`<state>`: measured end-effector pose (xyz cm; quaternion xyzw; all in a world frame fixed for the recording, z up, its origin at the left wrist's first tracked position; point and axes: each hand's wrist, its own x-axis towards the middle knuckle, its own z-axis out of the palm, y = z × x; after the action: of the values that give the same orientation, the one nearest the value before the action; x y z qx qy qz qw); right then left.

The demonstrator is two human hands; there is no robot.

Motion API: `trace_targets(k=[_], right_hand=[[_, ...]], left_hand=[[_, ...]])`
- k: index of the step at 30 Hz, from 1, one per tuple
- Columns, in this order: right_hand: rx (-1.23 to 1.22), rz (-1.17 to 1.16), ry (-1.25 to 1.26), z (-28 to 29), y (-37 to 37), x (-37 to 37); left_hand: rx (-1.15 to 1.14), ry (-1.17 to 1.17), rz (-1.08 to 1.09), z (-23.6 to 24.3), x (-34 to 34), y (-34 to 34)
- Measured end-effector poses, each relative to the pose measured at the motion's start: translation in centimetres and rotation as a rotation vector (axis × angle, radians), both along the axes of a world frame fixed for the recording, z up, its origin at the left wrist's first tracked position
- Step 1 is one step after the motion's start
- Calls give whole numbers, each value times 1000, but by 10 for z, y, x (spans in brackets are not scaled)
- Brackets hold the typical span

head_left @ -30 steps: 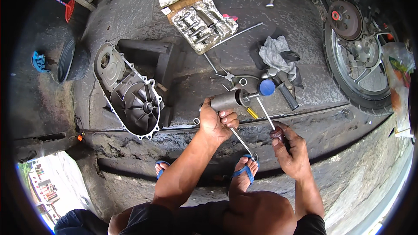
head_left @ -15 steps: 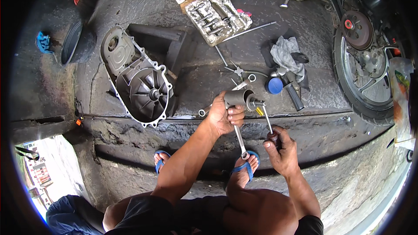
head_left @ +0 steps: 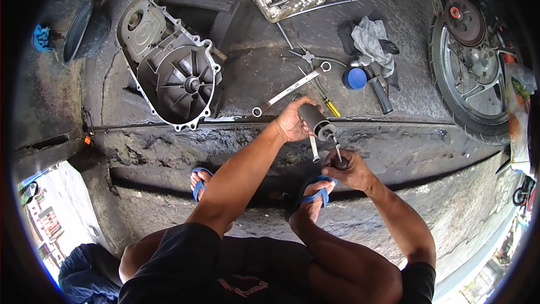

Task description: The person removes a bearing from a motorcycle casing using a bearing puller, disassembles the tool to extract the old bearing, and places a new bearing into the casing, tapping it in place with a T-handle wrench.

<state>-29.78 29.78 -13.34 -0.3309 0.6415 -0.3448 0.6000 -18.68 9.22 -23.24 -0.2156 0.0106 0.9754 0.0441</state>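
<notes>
The left hand (head_left: 295, 121) curls closed round a cylinder (head_left: 313, 115) and spanner (head_left: 314, 150), seemingly bracing the cylinder's five-o'clock end against the screwdriver (head_left: 340, 162) in the right hand's (head_left: 353, 171) closed grip.

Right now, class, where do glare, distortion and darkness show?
Head view, lower left: the opening is washed out; head view, lower half: the long groove bows upward at its ends; head view, centre: the handle in the right hand looks dark.
</notes>
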Motion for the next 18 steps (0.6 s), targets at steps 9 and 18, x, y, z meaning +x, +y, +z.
trace_targets(k=[9,18], right_hand=[[170,-484,130,-6,43,41],[17,-619,796,-26,44,37]], left_hand=[[76,-73,-28,-15,5,62],[-4,-107,-105,-9,-7,61]])
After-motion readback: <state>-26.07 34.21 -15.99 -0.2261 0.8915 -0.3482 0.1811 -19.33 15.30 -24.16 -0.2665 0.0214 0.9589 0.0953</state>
